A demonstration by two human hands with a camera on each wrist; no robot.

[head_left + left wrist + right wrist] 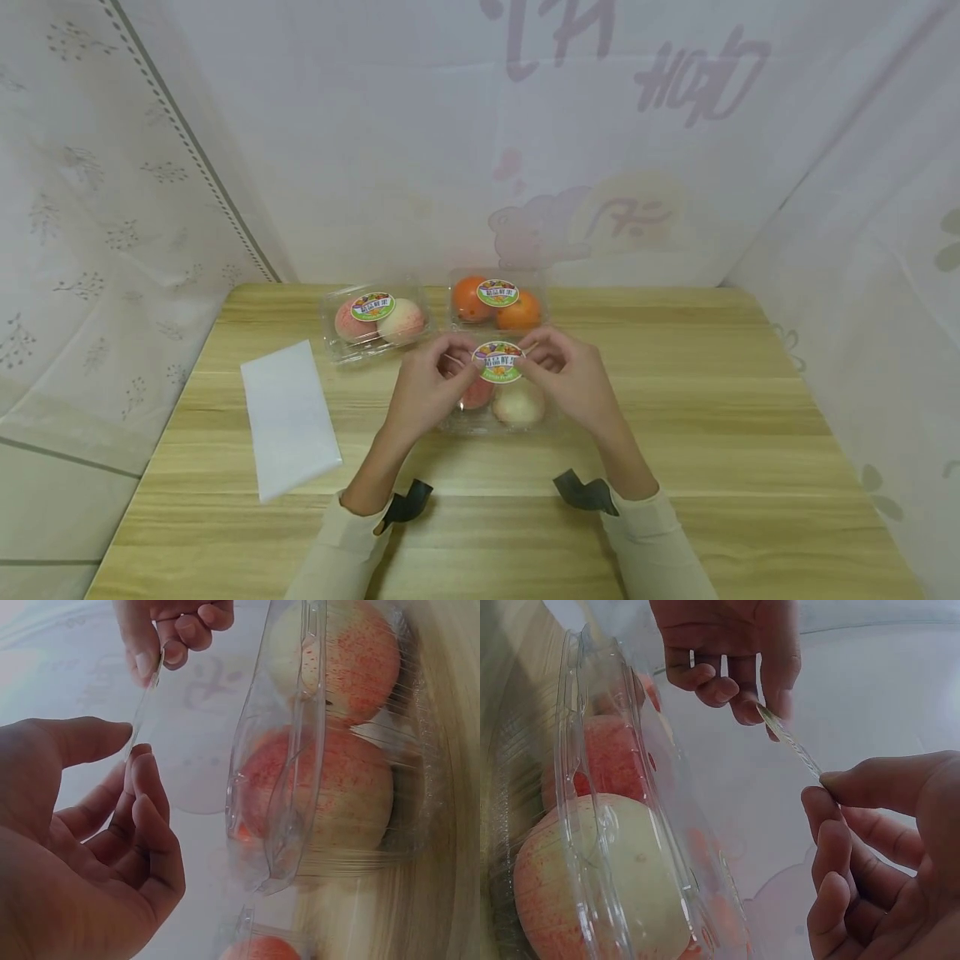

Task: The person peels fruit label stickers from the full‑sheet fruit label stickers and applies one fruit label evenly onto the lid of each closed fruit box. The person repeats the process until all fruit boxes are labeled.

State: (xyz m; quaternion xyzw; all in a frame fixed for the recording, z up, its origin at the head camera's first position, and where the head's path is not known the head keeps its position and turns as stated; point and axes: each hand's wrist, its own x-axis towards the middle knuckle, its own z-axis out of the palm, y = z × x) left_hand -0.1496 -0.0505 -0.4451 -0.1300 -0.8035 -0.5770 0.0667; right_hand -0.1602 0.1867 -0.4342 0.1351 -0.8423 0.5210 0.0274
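An oval fruit sticker (499, 362) with a green lower band is stretched between my two hands, above a clear plastic box (483, 427). My left hand (429, 383) pinches its left edge between thumb and forefinger. At the opposite edge, my right hand (572, 379) pinches it likewise. Both wrist views show the sticker (147, 701) edge-on, held off the lid (619, 742). Inside the box lie a redder peach (475, 394) and a paler peach (519, 405); hands and sticker partly cover the box from the head view.
Behind on the left stands a labelled box of peaches (401, 321). A labelled box of orange fruit (519, 311) sits directly behind the hands. A white sheet (291, 421) lies on the wooden table (712, 433) at left. Printed cloth (420, 150) hangs behind the table.
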